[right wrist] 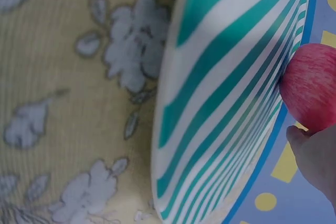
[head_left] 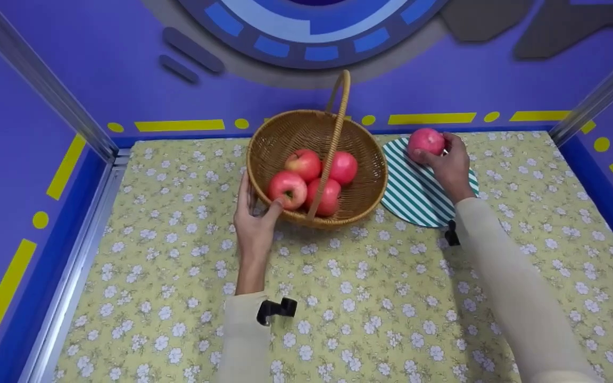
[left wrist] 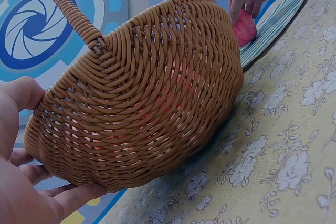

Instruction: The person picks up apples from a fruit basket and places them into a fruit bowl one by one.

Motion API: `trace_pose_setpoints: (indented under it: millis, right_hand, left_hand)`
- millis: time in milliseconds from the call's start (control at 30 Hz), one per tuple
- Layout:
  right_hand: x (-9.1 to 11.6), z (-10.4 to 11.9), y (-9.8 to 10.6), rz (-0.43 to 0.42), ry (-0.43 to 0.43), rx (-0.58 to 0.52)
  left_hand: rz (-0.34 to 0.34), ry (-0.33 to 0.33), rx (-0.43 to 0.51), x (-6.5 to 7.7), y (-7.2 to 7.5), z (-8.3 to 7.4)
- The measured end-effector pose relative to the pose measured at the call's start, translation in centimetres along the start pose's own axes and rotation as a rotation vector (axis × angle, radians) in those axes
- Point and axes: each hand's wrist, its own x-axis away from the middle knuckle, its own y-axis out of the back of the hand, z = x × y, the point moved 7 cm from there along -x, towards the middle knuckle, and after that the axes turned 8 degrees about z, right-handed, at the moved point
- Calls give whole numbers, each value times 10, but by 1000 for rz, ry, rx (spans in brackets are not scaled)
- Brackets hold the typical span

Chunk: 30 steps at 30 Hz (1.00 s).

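A brown wicker basket with a tall arched handle holds several red apples. My left hand grips its near left side, thumb at the rim and fingers around the outer wall. In the left wrist view the basket is tilted, and red shows through the weave. My right hand holds another red apple between thumb and fingers, over the far part of a round green-and-white striped board. In the right wrist view this apple appears at or very near the board's surface.
A yellow floral cloth covers the table. Blue-purple panels with yellow marks rise behind and at both sides. A metal rail runs along the left edge. Each sleeve carries a small black mount.
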Motion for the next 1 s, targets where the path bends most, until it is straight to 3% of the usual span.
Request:
trace_pose_setpoints:
  millis: [200, 667, 800, 1000]
  right_hand:
    - [3, 2, -2, 26, 3, 55]
    - [4, 2, -8, 44, 25, 61]
    - [1, 14, -13, 48, 99, 112]
    - [-2, 40, -29, 111, 296, 195]
  left_hand:
    - [1, -8, 9, -2, 0, 1]
    - [2, 3, -18, -2, -1, 1]
    - [2, 10, -7, -1, -1, 1]
    - [-10, 4, -12, -1, 1, 2]
